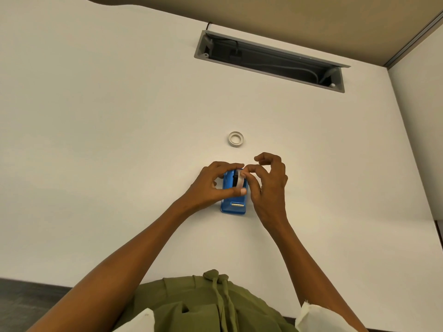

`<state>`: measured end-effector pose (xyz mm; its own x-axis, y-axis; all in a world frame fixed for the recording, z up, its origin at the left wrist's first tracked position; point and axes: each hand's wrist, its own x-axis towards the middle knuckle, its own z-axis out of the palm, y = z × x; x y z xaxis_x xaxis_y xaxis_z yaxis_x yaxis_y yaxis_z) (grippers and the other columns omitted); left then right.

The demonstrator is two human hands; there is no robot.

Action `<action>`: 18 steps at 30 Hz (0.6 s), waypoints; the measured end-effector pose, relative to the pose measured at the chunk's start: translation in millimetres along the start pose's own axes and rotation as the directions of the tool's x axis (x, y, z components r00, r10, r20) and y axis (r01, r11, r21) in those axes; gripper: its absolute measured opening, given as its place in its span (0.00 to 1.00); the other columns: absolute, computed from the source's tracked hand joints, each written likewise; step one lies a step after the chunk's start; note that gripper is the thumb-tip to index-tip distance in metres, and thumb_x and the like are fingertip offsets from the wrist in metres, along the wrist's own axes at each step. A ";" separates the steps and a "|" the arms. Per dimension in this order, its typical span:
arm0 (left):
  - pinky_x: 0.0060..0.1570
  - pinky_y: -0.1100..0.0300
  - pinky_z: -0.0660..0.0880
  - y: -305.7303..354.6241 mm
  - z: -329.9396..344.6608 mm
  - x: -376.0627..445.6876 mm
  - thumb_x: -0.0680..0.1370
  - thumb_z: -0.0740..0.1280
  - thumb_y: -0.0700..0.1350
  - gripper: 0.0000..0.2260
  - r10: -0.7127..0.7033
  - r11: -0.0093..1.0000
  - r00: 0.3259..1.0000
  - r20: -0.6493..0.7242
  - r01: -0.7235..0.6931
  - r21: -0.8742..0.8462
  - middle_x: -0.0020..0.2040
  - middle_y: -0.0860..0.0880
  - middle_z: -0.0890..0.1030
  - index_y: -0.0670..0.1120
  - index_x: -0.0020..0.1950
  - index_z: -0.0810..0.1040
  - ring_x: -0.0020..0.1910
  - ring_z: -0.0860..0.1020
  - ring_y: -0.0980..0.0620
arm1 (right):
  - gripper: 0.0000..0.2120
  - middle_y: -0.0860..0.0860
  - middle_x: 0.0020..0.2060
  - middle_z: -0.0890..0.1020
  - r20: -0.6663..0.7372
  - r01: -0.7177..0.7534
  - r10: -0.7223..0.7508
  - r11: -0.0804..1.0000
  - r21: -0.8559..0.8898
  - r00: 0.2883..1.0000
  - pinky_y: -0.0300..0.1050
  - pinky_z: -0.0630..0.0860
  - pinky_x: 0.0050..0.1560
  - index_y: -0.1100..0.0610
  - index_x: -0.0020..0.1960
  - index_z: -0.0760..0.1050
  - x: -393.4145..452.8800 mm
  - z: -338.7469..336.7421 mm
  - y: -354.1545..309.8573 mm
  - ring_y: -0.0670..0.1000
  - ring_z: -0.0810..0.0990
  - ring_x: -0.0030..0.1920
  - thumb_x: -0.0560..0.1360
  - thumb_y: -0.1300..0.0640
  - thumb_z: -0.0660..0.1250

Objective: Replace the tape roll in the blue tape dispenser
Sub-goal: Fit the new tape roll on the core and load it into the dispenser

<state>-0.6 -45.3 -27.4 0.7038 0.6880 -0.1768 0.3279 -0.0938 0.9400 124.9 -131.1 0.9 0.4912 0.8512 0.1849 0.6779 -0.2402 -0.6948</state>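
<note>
1. Head view: blue tape dispenser [233, 200] on white counter [96, 140], cutter end toward the person.
2. Left hand [211, 185] curled around dispenser, thumb pressing seated tape roll [239, 182].
3. Right hand [268, 185] pinching roll's top.
4. Second tape roll [236, 139] flat beyond, apart.

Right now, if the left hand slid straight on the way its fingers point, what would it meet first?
The left hand points rightward across the blue dispenser, so it would likely meet the right hand first, just past the roll in the dispenser. Depth between them is unclear.
</note>
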 end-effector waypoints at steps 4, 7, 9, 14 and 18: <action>0.44 0.68 0.68 -0.8 0.2 1.6 0.71 0.71 0.51 0.18 -0.006 1.000 0.999 -0.044 0.006 -0.016 0.62 0.51 0.75 0.58 0.58 0.72 0.55 0.73 0.53 | 0.05 0.52 0.57 0.73 0.000 -0.001 0.001 1.000 0.018 1.000 0.42 0.59 0.55 0.56 0.47 0.79 -1.4 -1.1 0.2 0.47 0.69 0.57 0.76 0.61 0.65; 0.43 0.69 0.68 1.4 -0.3 0.3 0.70 0.72 0.50 0.18 -0.003 1.000 0.998 -0.056 0.002 -0.013 0.61 0.51 0.75 0.61 0.56 0.70 0.53 0.73 0.54 | 0.05 0.53 0.59 0.73 -0.005 0.000 0.000 1.000 -0.015 1.000 0.43 0.57 0.56 0.56 0.47 0.80 -4.8 -0.7 1.1 0.49 0.69 0.59 0.75 0.62 0.66; 0.43 0.70 0.68 2.2 -0.2 -0.2 0.69 0.73 0.50 0.19 0.020 1.000 0.998 -0.051 -0.020 -0.003 0.62 0.50 0.75 0.61 0.56 0.70 0.54 0.72 0.54 | 0.05 0.53 0.60 0.73 -0.010 0.003 -0.003 1.000 -0.029 1.000 0.42 0.57 0.56 0.56 0.48 0.80 -7.7 -0.6 1.7 0.50 0.68 0.61 0.75 0.61 0.66; 0.43 0.70 0.67 -1.1 2.2 -0.1 0.70 0.73 0.47 0.21 0.025 1.000 0.998 -0.060 -0.024 0.018 0.62 0.48 0.75 0.52 0.61 0.74 0.56 0.73 0.52 | 0.05 0.54 0.61 0.74 -0.057 0.011 -0.012 1.000 -0.027 0.998 0.36 0.55 0.57 0.56 0.47 0.80 -13.8 -0.3 -0.1 0.45 0.64 0.62 0.75 0.62 0.67; 0.44 0.68 0.67 -3.1 2.8 -0.5 0.70 0.73 0.46 0.20 0.040 0.999 0.997 -0.071 -0.039 0.009 0.61 0.47 0.75 0.55 0.60 0.73 0.55 0.73 0.51 | 0.05 0.55 0.60 0.75 -0.096 0.045 -0.050 0.998 -0.050 0.994 0.33 0.53 0.58 0.56 0.48 0.81 -18.3 -0.9 -3.5 0.47 0.65 0.63 0.74 0.62 0.68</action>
<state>-0.2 -47.3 -31.0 0.6701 0.7328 -0.1181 0.3057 -0.1275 0.9436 114.1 -146.2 0.5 0.5073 0.8133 0.2851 0.7257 -0.2248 -0.6502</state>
